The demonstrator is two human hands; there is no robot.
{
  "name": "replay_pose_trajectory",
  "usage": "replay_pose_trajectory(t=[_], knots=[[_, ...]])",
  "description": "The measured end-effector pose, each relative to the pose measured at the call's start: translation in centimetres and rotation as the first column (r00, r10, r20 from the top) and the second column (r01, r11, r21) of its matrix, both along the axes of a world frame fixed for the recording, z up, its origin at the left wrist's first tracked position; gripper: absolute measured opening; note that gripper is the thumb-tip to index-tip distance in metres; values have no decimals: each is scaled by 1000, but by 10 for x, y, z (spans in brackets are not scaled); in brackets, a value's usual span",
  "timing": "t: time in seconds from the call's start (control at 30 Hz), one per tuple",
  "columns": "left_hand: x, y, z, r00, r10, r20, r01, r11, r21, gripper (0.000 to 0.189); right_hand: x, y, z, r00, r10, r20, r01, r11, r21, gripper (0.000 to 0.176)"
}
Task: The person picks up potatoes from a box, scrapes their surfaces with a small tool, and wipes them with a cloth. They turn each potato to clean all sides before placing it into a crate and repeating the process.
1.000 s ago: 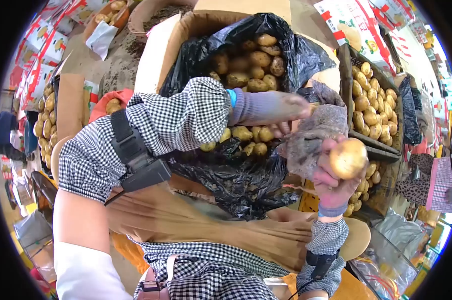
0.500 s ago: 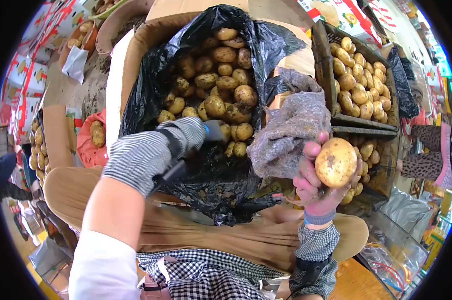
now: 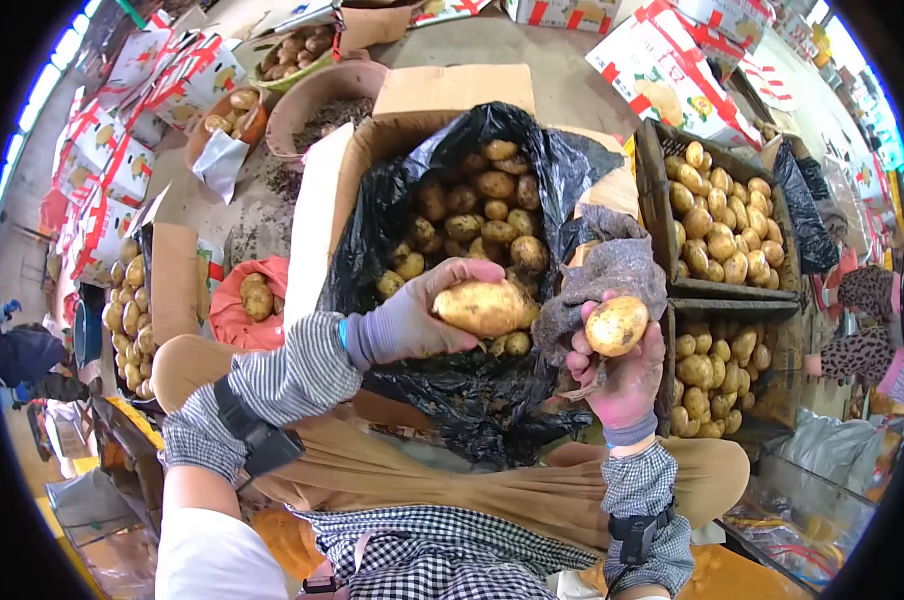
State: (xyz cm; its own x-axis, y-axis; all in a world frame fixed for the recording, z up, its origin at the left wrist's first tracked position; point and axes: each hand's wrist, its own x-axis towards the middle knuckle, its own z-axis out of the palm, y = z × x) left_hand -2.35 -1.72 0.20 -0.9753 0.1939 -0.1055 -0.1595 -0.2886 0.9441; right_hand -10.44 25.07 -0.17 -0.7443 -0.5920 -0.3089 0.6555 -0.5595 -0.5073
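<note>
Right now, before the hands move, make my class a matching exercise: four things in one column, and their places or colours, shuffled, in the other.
Things
1. Long potato
2. Rounder potato
3. Plastic liner
4. Cloth

Places or colours
A. Grey, close beside the right hand
B. Held in the left hand
C. Held in the fingers of the right hand
D. Black, inside the cardboard box and spilling over its near edge

Right pairs
1-B, 2-C, 3-D, 4-A
</note>
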Motion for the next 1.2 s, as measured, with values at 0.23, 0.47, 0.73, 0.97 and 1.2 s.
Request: replay_pose_trajectory(t=[0.23, 0.47, 0.73, 0.97, 1.2], knots=[[27, 21, 25, 943, 216, -254, -220, 975, 12, 60, 31, -10, 11, 997, 79, -9, -79, 995, 64, 65], [31, 14, 33, 968, -44, 246, -171, 600, 782, 51, 41, 9, 28, 995, -96, -22, 94, 992, -80, 62], [35, 17, 36, 942, -121, 314, -225, 468, 855, 59, 36, 46, 48, 912, -321, 257, 357, 928, -107, 52], [33, 0, 17, 958, -30, 284, -214, 586, 781, 45, -5, 155, 123, 589, -765, -259, 737, 640, -216, 39], [36, -2, 8, 959, -109, 263, -154, 579, 801, 41, -18, 424, 312, -162, -800, -578, 880, 148, -452, 28]])
